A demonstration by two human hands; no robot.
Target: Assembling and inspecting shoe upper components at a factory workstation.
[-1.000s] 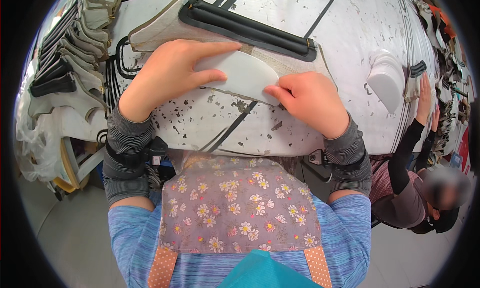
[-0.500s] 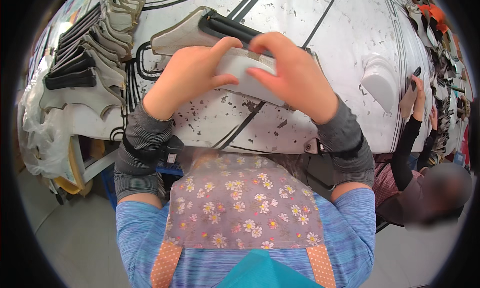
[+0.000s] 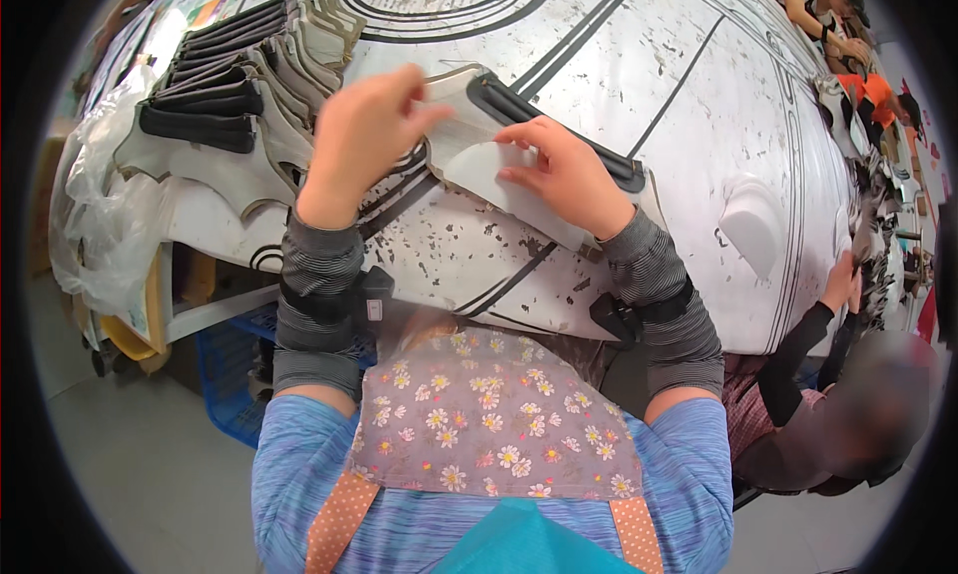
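A grey-beige shoe upper piece point(image 3: 454, 97) with a black padded collar point(image 3: 559, 130) lies slantwise on the table before me. On its near part rests a smooth white half-moon piece point(image 3: 475, 175). My right hand point(image 3: 577, 180) has its thumb and fingers curled at the right side of the white piece, gripping it there. My left hand point(image 3: 361, 140) is raised over the upper's left end, thumb apart from the bent fingers, slightly blurred and holding nothing I can see.
Several similar uppers point(image 3: 284, 85) stand overlapped in a row at the left, beside clear plastic bags point(image 3: 105, 225). At the right lies a stack of white half-moon pieces point(image 3: 750, 220). A co-worker's hands point(image 3: 843, 283) are at the table's right edge. A blue crate point(image 3: 225, 379) sits below.
My left hand has come away from the white piece, up and to the left. My right hand stays at that piece. The view has shifted a little.
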